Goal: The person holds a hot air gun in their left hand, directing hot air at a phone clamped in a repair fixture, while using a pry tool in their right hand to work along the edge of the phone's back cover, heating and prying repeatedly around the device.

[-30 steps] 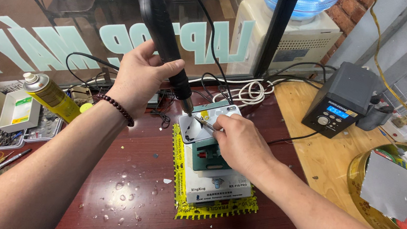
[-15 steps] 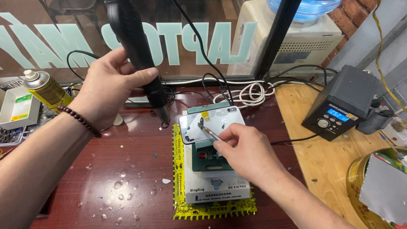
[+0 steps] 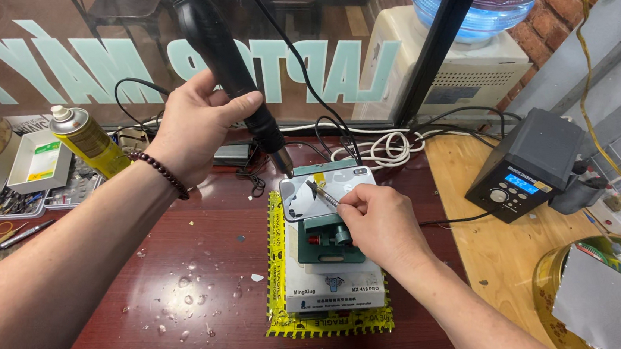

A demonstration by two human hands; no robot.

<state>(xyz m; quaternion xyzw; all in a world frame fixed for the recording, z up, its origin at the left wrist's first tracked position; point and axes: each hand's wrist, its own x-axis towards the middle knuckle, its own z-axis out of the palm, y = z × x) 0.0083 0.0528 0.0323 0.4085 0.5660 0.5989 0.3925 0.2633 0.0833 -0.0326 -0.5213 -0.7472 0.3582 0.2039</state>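
Left hand [image 3: 195, 123] grips hot-air gun [image 3: 221, 43], nozzle over phone [image 3: 316, 190] clamped on fixture [image 3: 329, 266]. Right hand [image 3: 381, 225] pinches tweezers [image 3: 321, 194] on phone. Tray [image 3: 40, 166] left holds small parts; spray can [image 3: 92, 140] beside it.

Matt black plastic hot-air handle [image 3: 217, 39], shiny metal tweezers [image 3: 321, 194], glossy dark-red tabletop [image 3: 188, 291], pale bare-wood board [image 3: 484, 242].

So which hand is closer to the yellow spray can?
Left. The left hand, holding the black hot-air tool, is just right of the yellow metal spray can. The right hand is much farther right, over the clamped phone.
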